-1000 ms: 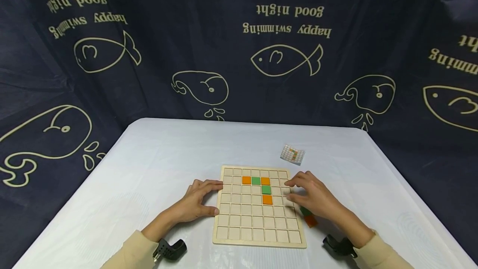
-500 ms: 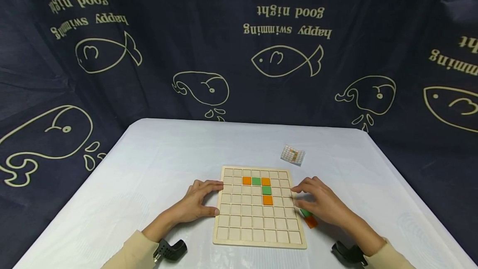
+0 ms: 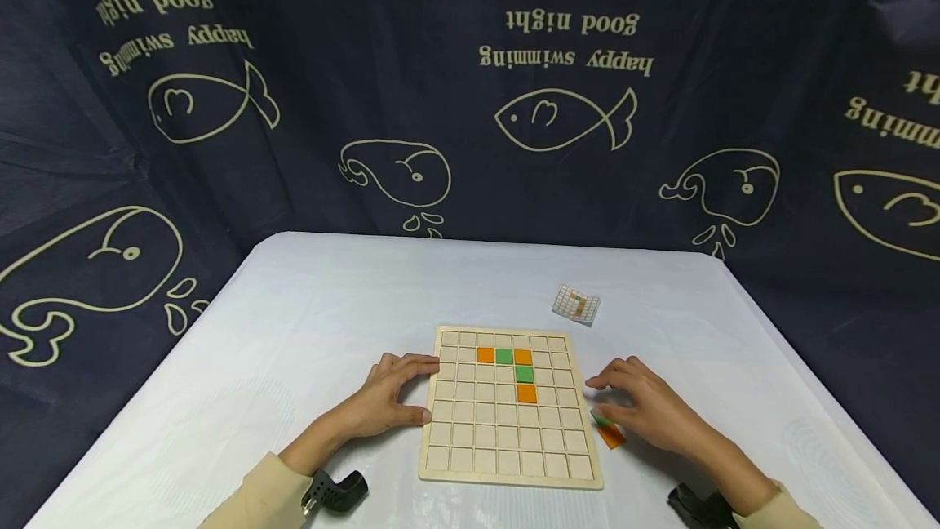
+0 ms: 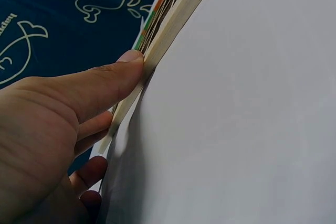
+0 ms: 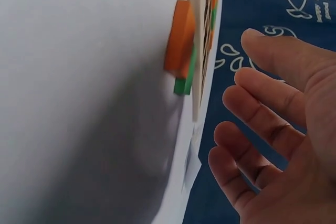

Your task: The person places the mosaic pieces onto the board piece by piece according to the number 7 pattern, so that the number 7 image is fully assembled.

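Observation:
A wooden grid board point(image 3: 507, 464) lies on the white table, with a short line of orange and green tiles point(image 3: 524, 374) set in its upper cells. My left hand point(image 3: 389, 398) rests against the board's left edge; in the left wrist view its thumb point(image 4: 100, 82) presses straight on the board's edge point(image 4: 173, 24). My right hand point(image 3: 649, 413) hovers just right of the board with relaxed, spread fingers and holds nothing. Under its fingertips lie a loose orange tile point(image 3: 611, 435) and a green tile point(image 3: 598, 418). The right wrist view shows the orange tile point(image 5: 180, 38) stacked partly over the green tile point(image 5: 185, 81), apart from my open palm point(image 5: 273, 129).
A small pattern card point(image 3: 576, 303) lies on the table beyond the board's far right corner. A dark curtain point(image 3: 470, 104) printed with fish and whales surrounds the table. The white tablecloth point(image 3: 308, 308) stretches wide on the left and far side.
My right hand has drawn back from the board's right edge, moving right and nearer to me, to above the loose tiles. The left hand and the board have stayed still.

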`<state>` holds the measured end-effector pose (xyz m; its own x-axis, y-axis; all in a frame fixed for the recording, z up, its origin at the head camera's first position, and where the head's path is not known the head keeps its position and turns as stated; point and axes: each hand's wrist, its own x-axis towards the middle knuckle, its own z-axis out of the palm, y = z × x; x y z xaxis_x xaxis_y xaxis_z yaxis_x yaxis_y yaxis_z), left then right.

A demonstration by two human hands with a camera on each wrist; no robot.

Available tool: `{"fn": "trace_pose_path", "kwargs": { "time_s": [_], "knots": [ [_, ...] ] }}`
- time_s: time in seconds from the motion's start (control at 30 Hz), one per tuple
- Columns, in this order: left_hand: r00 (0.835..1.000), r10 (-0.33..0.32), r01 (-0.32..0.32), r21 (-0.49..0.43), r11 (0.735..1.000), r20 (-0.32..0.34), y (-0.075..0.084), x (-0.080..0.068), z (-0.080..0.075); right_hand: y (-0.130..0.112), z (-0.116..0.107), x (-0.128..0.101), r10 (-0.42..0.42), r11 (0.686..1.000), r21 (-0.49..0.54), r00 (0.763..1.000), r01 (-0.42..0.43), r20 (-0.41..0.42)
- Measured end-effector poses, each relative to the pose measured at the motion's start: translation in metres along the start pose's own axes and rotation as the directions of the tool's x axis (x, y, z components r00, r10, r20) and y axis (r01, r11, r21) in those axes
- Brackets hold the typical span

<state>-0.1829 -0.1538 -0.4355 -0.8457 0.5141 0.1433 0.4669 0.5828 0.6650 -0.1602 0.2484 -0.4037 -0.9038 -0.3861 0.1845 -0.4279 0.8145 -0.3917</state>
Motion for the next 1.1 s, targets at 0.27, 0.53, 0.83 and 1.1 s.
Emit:
{"fn": "trace_pose_path", "kwargs": {
  "time_s": [0.27, 0.53, 0.83, 1.1],
  "knots": [
    [1.000, -0.003, 0.003, -0.005, 1.000, 0.001, -0.001, 0.000, 0.001, 0.011, -0.002, -0.008, -0.035, 0.999, -0.003, 0.999, 0.035, -0.006],
    [1.000, 0.000, 0.000, -0.004, 1.000, 0.001, 0.000, 0.001, 0.000, 0.021, -0.005, -0.013, -0.071, 0.997, -0.016, 0.997, 0.072, 0.020],
    [1.000, -0.018, 0.018, -0.009, 1.000, 0.005, 0.000, 0.000, 0.000, 0.029, -0.007, -0.016, -0.071, 0.997, 0.003, 0.996, 0.071, 0.054],
    [1.000, -0.014, 0.014, -0.008, 1.000, 0.003, 0.000, 0.000, 0.000, 0.030, -0.007, -0.017, -0.062, 0.998, 0.011, 0.995, 0.062, 0.082]
  ]
}}
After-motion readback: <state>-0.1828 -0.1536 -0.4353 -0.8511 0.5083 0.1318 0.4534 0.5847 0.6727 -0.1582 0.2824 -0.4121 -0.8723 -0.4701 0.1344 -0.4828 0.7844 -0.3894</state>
